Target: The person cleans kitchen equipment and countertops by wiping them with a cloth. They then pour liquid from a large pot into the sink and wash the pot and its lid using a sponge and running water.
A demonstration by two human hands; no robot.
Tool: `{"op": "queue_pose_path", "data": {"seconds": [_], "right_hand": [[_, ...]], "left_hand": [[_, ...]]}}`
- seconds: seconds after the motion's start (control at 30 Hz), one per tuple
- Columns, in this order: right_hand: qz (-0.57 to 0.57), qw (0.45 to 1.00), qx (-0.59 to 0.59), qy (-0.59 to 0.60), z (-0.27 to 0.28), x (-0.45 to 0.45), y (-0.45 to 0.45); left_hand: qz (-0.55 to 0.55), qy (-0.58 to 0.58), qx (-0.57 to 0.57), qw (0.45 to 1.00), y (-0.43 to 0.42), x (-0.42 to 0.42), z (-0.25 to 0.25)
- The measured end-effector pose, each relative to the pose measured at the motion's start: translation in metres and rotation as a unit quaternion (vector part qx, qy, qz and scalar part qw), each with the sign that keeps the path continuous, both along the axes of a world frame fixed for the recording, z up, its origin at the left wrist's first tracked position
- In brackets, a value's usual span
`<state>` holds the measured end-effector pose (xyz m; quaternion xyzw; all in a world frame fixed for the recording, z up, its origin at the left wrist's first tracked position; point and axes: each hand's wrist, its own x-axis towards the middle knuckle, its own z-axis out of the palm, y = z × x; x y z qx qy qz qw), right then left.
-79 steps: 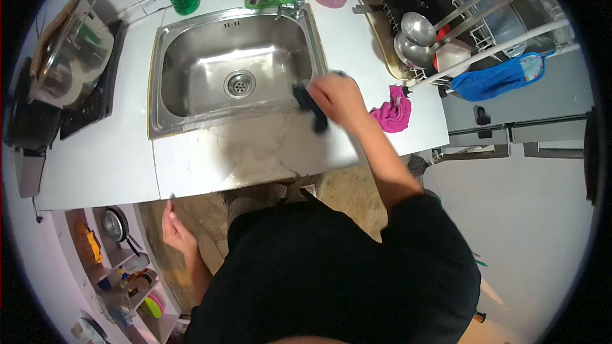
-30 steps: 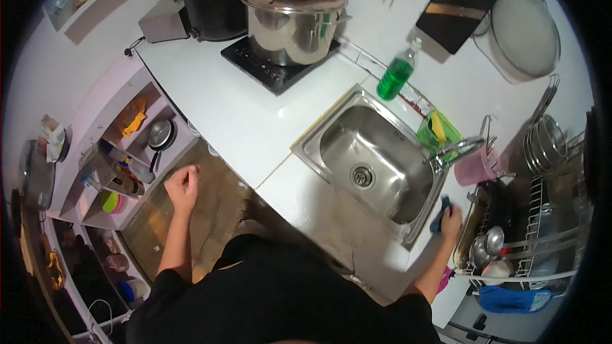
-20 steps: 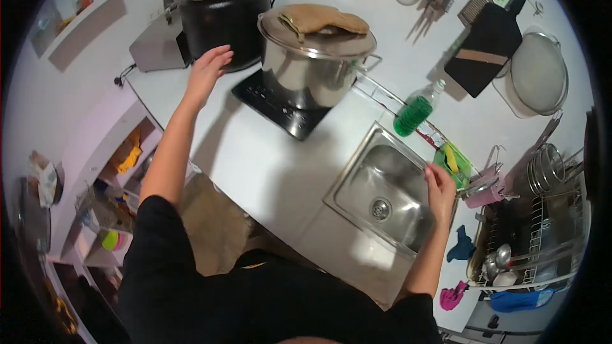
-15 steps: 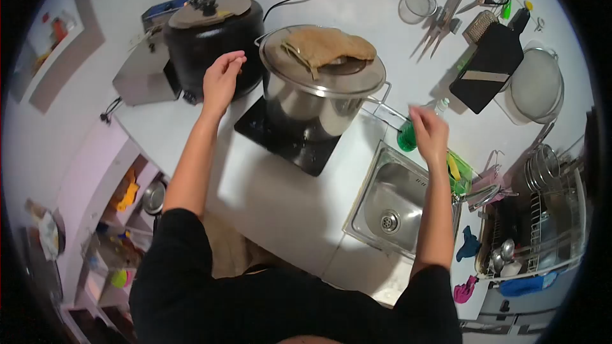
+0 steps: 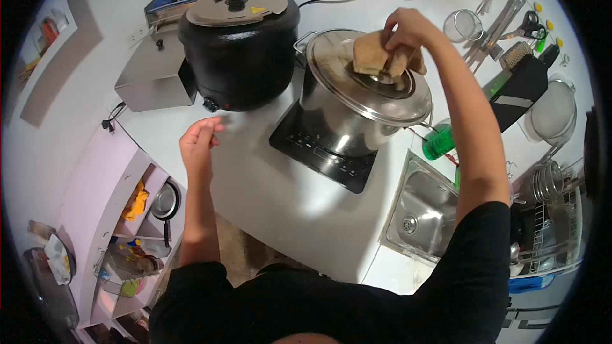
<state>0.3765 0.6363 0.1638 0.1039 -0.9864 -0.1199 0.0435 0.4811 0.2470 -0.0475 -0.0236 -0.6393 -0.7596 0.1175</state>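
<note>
A steel pot (image 5: pixel 338 118) with a metal lid (image 5: pixel 331 67) stands on a black induction cooktop (image 5: pixel 325 162). My right hand (image 5: pixel 408 30) grips a tan cloth (image 5: pixel 371 54) over the middle of that lid, and the lid's knob is mostly hidden under the cloth. Above the counter, in front of a large black pot (image 5: pixel 245 60), my left hand (image 5: pixel 200 140) hangs with its fingers curled together; whether anything is between them is too small to tell.
The sink (image 5: pixel 424 207) lies to the right, with a bottle of green liquid (image 5: pixel 438 141) behind it. Utensils and a black cutting board (image 5: pixel 519 92) hang on the wall. A dish rack (image 5: pixel 551 236) stands far right, and a grey metal box (image 5: pixel 156 73) is at the left.
The view has shifted left along the counter. My right hand has gone from above the sink to the pot lid and grasped the tan cloth. The dark cloth it held earlier was left beside the sink.
</note>
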Motion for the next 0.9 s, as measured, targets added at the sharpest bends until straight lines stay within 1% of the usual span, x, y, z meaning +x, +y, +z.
{"op": "queue_pose_path", "data": {"seconds": [0.03,0.07,0.13,0.2,0.23,0.27,0.3,0.33,0.37,0.4,0.47,0.5,0.53,0.57,0.6,0.63,0.67,0.7,0.73,0.77,0.8,0.83,0.87,0.9], "right_hand": [[-0.009,0.999,-0.046,-0.006,0.009,-0.002,-0.001],[-0.018,0.999,0.005,0.034,0.02,-0.001,-0.009],[-0.06,0.993,-0.018,0.104,0.038,0.007,-0.019],[0.006,0.989,-0.034,0.144,0.034,0.0,-0.012],[-0.012,0.996,-0.054,0.066,0.028,0.006,-0.017],[-0.017,0.998,0.037,0.052,0.017,0.003,-0.02],[-0.025,0.996,0.081,0.04,0.005,-0.004,-0.017],[-0.032,0.991,0.124,0.027,-0.004,-0.013,-0.012],[-0.053,0.993,0.086,0.066,-0.007,-0.017,-0.007],[-0.052,0.992,0.089,0.067,-0.004,-0.02,-0.001],[-0.052,0.996,0.065,0.02,0.004,-0.027,-0.005],[-0.112,0.993,-0.03,-0.013,-0.002,-0.018,-0.014],[-0.129,0.989,-0.053,-0.056,-0.006,-0.012,-0.025],[-0.148,0.981,-0.074,-0.098,-0.01,-0.006,-0.035],[-0.128,0.981,-0.019,-0.143,-0.015,-0.014,-0.033],[-0.119,0.983,-0.015,-0.141,-0.012,-0.024,-0.03],[-0.059,0.99,0.071,-0.108,-0.004,-0.035,-0.03],[0.001,0.985,0.153,-0.075,-0.002,-0.044,-0.03],[0.011,0.98,0.194,-0.037,0.011,-0.043,-0.045],[-0.006,0.98,0.197,0.025,0.024,-0.047,-0.056],[-0.016,0.988,0.123,0.097,0.04,-0.053,-0.067],[0.054,0.972,0.117,0.198,0.051,-0.079,-0.061],[-0.045,0.964,0.118,0.233,0.072,-0.055,-0.115],[0.007,0.97,0.032,0.239,0.086,-0.052,-0.139]], "left_hand": [[0.034,0.008,-0.017,0.999,-0.013,0.004,0.001],[0.061,0.017,-0.033,0.997,-0.024,0.006,0.001],[0.109,-0.003,-0.025,0.994,-0.047,0.01,-0.007],[0.147,0.002,-0.007,0.989,-0.066,0.02,-0.013],[0.156,-0.012,0.008,0.988,-0.077,0.023,-0.021],[0.167,-0.025,0.023,0.985,-0.09,0.025,-0.028],[0.159,-0.025,0.023,0.987,-0.102,0.029,-0.037],[0.182,-0.041,0.026,0.982,-0.114,0.032,-0.046],[0.208,-0.057,0.03,0.976,-0.123,0.034,-0.053],[0.209,-0.057,0.034,0.976,-0.129,0.036,-0.059],[0.23,-0.062,0.036,0.97,-0.143,0.046,-0.066],[0.24,-0.063,0.035,0.968,-0.147,0.049,-0.067],[0.245,-0.074,0.051,0.965,-0.142,0.054,-0.057],[0.245,-0.073,0.052,0.966,-0.151,0.056,-0.064],[0.241,-0.071,0.056,0.966,-0.157,0.057,-0.071],[0.238,-0.068,0.07,0.966,-0.157,0.061,-0.069],[0.245,-0.067,0.076,0.964,-0.158,0.064,-0.068],[0.252,-0.063,0.079,0.962,-0.159,0.068,-0.068],[0.258,-0.058,0.08,0.961,-0.161,0.07,-0.068],[0.262,-0.057,0.08,0.96,-0.167,0.072,-0.072],[0.268,-0.058,0.079,0.958,-0.174,0.074,-0.079],[0.273,-0.06,0.078,0.957,-0.178,0.075,-0.082],[0.276,-0.059,0.076,0.956,-0.18,0.076,-0.081],[0.279,-0.059,0.082,0.955,-0.18,0.078,-0.079]]}}
